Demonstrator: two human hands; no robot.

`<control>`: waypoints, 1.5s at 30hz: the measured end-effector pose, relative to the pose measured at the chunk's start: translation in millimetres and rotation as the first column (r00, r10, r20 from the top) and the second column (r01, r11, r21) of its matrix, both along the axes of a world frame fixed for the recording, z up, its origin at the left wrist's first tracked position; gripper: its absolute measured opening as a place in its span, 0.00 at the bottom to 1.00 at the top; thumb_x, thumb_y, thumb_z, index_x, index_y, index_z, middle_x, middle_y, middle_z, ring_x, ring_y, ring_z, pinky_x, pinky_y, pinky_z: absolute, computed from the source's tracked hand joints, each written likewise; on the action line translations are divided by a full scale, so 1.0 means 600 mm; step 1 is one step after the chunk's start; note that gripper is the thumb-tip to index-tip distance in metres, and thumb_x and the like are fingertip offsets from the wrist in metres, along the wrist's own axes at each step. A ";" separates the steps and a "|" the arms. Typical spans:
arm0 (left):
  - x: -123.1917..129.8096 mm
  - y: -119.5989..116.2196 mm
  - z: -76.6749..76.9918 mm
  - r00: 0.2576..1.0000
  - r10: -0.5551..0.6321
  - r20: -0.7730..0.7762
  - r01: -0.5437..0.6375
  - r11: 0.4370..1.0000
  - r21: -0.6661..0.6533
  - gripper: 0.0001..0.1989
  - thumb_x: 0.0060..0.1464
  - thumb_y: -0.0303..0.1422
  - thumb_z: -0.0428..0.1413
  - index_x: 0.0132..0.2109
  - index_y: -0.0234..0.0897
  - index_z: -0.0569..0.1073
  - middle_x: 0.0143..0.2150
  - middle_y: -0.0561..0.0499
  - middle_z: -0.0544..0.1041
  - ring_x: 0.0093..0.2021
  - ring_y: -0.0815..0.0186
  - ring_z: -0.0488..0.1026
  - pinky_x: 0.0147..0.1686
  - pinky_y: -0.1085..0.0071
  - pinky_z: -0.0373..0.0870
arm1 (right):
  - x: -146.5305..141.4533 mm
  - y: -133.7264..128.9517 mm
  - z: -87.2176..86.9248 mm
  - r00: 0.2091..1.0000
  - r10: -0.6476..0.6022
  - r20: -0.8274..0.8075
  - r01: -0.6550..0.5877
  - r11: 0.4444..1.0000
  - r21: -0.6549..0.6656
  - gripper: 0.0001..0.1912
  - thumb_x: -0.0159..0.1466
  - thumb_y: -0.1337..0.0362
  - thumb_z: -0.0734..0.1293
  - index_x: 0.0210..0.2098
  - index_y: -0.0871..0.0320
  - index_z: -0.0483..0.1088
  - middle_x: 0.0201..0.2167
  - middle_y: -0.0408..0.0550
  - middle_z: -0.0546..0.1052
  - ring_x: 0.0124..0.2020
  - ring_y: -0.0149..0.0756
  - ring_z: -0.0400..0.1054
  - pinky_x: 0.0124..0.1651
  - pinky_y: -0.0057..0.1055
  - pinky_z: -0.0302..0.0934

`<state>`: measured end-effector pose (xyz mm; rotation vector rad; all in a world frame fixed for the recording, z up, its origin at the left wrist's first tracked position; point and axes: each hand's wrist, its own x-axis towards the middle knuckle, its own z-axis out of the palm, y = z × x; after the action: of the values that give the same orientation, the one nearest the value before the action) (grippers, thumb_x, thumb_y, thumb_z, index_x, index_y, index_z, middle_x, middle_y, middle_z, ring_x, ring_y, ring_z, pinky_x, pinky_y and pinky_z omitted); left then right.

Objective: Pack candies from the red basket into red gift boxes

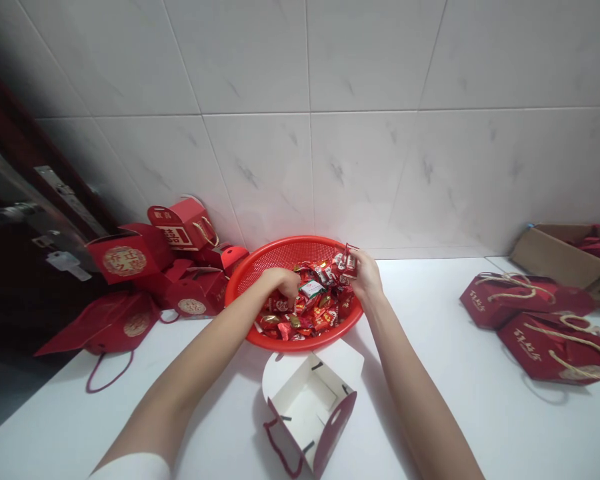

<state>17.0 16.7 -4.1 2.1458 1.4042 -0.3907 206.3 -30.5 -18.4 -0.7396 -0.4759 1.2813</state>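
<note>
A red plastic basket (pixel 280 248) filled with wrapped candies (pixel 325 319) stands against the wall. Over its left part, my left hand (pixel 284 283) reaches into the candies with fingers curled; what they hold, if anything, is hidden. At the basket's right rim my right hand (pixel 367 272) is closed on red-wrapped candies (pixel 349 261). In front of the basket stands an open box (pixel 311 407), white inside and dark red outside, with its flaps spread and a red cord at its left. No candy shows inside it.
Several red boxes (pixel 125 260) are piled at the left beside a dark door with a key (pixel 69 264). Two dark red boxes with rope handles (pixel 560 347) lie at the right, before a cardboard box (pixel 560 257). A tiled wall runs behind the white table (pixel 430 287).
</note>
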 end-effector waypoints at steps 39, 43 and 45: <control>0.018 -0.008 0.032 0.580 -0.064 0.812 -0.013 0.996 0.088 0.28 0.50 0.58 0.58 0.32 0.33 0.74 0.28 0.54 0.69 0.30 0.69 0.63 0.32 0.72 0.62 | -0.009 -0.014 0.005 0.976 0.170 0.138 -0.177 0.984 0.037 0.08 0.45 0.71 0.76 0.25 0.59 0.76 0.21 0.42 0.80 0.22 0.31 0.72 0.27 0.25 0.67; 0.019 -0.010 0.034 0.580 -0.047 0.813 -0.024 0.997 0.075 0.29 0.51 0.60 0.57 0.29 0.33 0.73 0.27 0.54 0.70 0.29 0.68 0.64 0.32 0.71 0.63 | -0.007 -0.013 0.004 0.980 0.146 0.133 -0.152 0.988 0.040 0.12 0.44 0.72 0.77 0.29 0.60 0.76 0.22 0.43 0.80 0.22 0.32 0.73 0.27 0.27 0.68; 0.019 -0.011 0.035 0.573 -0.046 0.818 -0.046 0.995 0.088 0.28 0.51 0.58 0.57 0.30 0.33 0.74 0.27 0.54 0.71 0.30 0.68 0.65 0.33 0.71 0.64 | -0.007 -0.012 0.003 0.985 0.123 0.123 -0.129 0.991 0.038 0.13 0.44 0.73 0.76 0.29 0.59 0.75 0.22 0.42 0.80 0.21 0.32 0.73 0.26 0.27 0.68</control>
<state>28.2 10.3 17.1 1.9507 0.8532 0.6590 202.3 -37.4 -16.7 -0.7608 -0.6569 1.3438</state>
